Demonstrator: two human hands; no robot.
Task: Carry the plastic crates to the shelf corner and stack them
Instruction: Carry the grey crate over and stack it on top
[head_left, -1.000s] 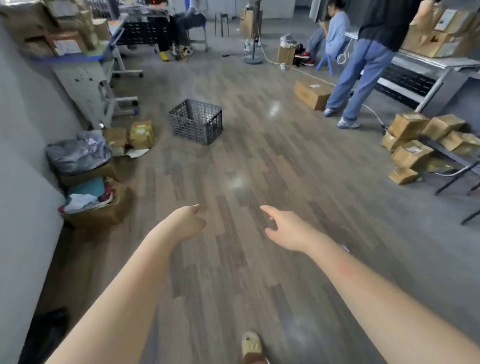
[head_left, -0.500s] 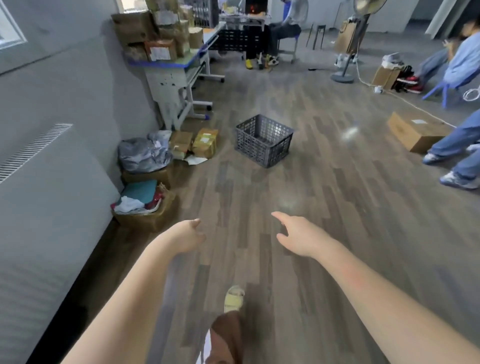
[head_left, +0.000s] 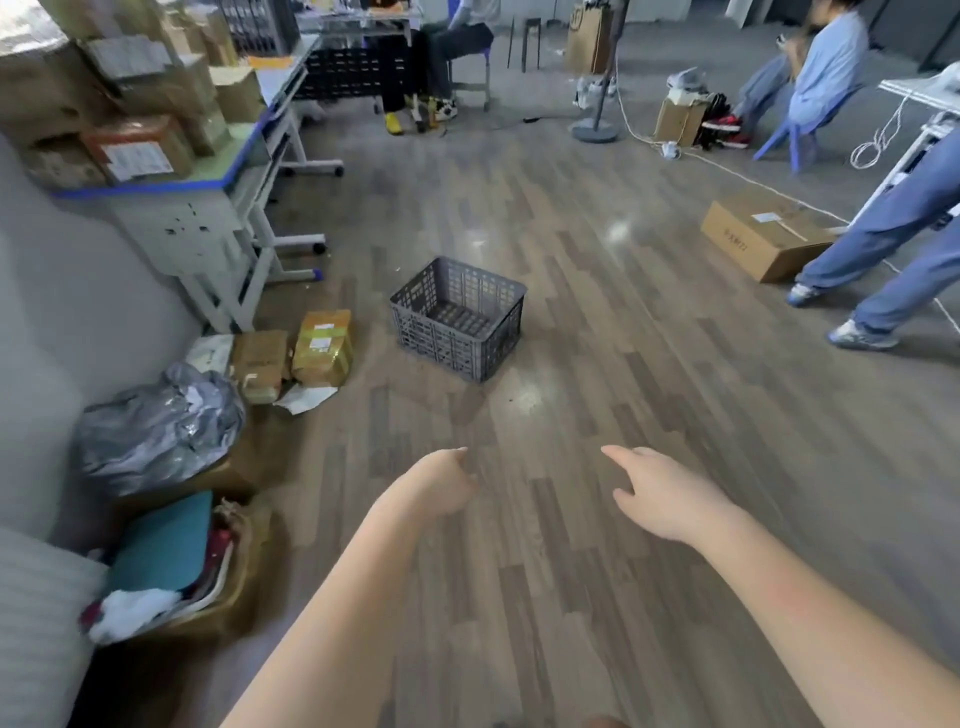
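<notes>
Head cam, looking fwd/down at floor (head_left: 597, 322).

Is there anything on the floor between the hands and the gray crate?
Nothing visible. Bare wood floor runs from the left hand and right hand to the gray crate. The taped parcels and gray bag lie off to the left, by the wall.

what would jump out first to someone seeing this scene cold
The grey plastic crate stands empty and alone on the wooden floor, mid-frame. In the foreground both bare arms reach toward it, the left hand and right hand empty and well short of it. Along the left wall sits a clutter of parcels and a grey bag.
</notes>
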